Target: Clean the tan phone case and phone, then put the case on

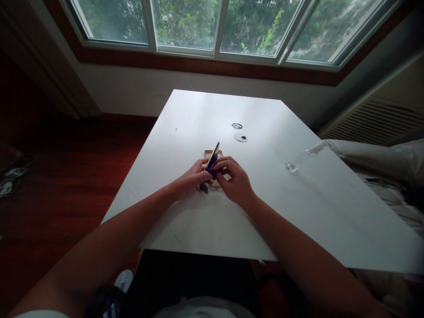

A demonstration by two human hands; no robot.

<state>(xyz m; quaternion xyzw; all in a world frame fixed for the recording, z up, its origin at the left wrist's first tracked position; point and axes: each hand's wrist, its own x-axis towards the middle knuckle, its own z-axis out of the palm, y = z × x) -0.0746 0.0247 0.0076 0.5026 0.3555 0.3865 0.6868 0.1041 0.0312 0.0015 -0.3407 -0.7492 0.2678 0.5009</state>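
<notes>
My left hand point(197, 176) is closed around the lower end of a thin slab that looks like a smartphone point(213, 154), tilted up and seen nearly edge-on. My right hand point(233, 176) pinches a crumpled purple cloth point(215, 169) against the phone's lower part. Below both hands, a pale-framed phone case point(208, 152) lies on the white table, partly covered by them. A small dark and reddish thing point(202, 188) shows under my left hand; I cannot make out what it is.
Past my hands, two round cable-hole fittings point(240, 138) are set in the white table point(172, 145). A clear, bottle-like object point(290, 167) lies toward the right edge, near pale bedding point(380, 154). A window point(185, 26) is beyond the far edge.
</notes>
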